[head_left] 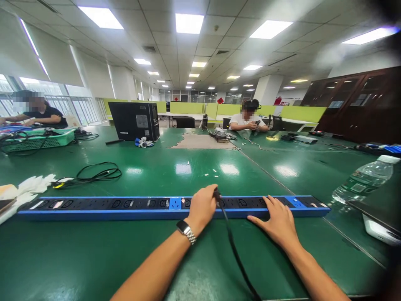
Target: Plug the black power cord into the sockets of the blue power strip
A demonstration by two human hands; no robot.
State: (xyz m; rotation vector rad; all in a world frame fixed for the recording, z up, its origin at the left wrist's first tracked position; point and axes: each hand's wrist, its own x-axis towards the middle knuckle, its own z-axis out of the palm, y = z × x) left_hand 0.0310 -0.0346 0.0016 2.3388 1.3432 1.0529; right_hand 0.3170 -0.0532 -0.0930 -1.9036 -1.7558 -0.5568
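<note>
A long blue and black power strip (103,205) lies across the green table (94,259) in front of me. My left hand (203,205), with a metal watch on the wrist, is closed round a black plug (216,195) at a socket near the strip's middle. The plug's black cable (233,246) runs back toward me over the table. My right hand (278,219) lies flat on the strip's right part, fingers spread, holding it down.
A clear water bottle (365,179) lies at the right beside a white device (380,232). A coiled black cable (94,173) and white gloves (29,186) sit at the left. Farther back are a black computer case (133,121), a green basket (40,138) and two seated people.
</note>
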